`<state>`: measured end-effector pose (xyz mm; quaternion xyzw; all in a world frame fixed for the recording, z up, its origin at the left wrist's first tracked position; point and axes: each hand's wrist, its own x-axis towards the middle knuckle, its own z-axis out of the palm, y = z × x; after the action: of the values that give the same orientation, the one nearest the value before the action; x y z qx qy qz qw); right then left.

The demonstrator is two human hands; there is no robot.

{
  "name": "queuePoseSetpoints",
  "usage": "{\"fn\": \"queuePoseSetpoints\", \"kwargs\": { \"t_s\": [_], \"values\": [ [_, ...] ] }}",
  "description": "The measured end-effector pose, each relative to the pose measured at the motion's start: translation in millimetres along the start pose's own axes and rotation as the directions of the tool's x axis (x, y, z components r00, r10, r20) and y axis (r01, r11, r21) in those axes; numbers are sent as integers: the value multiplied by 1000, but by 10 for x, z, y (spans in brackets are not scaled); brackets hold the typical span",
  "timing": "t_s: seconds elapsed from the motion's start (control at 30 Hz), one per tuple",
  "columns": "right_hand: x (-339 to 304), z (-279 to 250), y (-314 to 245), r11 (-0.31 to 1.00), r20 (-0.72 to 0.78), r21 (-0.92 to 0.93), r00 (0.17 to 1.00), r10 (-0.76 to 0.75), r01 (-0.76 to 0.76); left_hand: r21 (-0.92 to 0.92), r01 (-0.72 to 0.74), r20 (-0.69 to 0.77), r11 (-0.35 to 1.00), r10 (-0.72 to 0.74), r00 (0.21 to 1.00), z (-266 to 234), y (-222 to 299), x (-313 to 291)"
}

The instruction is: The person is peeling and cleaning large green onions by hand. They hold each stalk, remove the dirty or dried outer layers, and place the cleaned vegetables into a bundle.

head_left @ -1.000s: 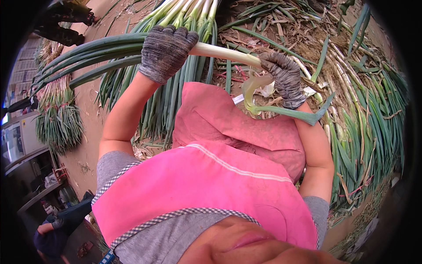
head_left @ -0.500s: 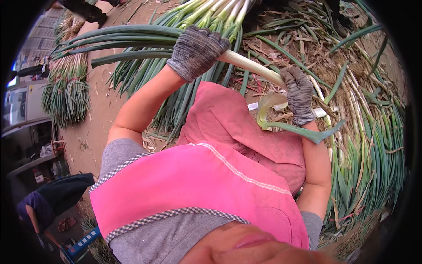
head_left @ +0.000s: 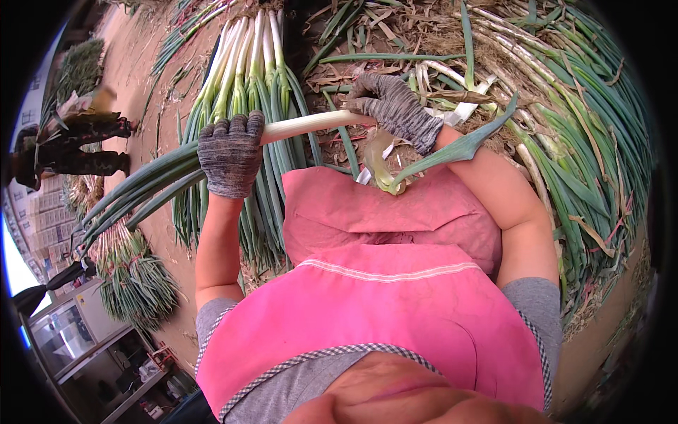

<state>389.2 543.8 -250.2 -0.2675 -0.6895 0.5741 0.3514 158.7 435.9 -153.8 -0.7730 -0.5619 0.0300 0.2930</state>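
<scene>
A long green onion (head_left: 311,125) with a white stalk lies almost level across the view, its dark green leaves trailing to the left. My left hand (head_left: 232,155), in a grey knitted glove, is wrapped round it where the leaves begin. At the right end of the white stalk, my gloved right hand (head_left: 397,107) is closed on it, hiding the root end. A loose green onion leaf (head_left: 459,150) with a pale, curled base rests on my pink apron (head_left: 381,212), beneath the right wrist.
Beyond my left hand lies a stack of trimmed green onions (head_left: 247,63). A big heap of untrimmed green onions (head_left: 593,141) fills the right side, with dry leaf scraps around it. Another bundle (head_left: 134,275) sits at left. A person (head_left: 78,152) stands at the far left.
The whole view has turned. The onion's leafy end and my left hand now sit lower and further left in the picture. Both hands keep hold of the onion.
</scene>
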Motion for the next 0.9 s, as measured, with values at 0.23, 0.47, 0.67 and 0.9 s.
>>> {"fn": "queuePoseSetpoints", "kwargs": {
  "t_s": [0.23, 0.47, 0.67, 0.9],
  "values": [
    [-179, -276, -270, 970, -197, 242, 980, 37, 12, -56, 102, 185, 993, -90, 979, 72, -100, -3],
    [-712, -891, 68, 137, 467, -847, 842, -271, 514, -86, 162, 465, 983, -104, 879, -68, -258, -126],
    [-712, -1960, 350, -22, 287, -957, 935, -211, 289, -250, 362, 657, 898, -118, 744, -288, -326, -360],
    [-402, -2915, 490, -305, -633, -774, 670, 388, -555, -226, 688, 935, 690, -45, 353, -321, -359, -903]
  ]
}}
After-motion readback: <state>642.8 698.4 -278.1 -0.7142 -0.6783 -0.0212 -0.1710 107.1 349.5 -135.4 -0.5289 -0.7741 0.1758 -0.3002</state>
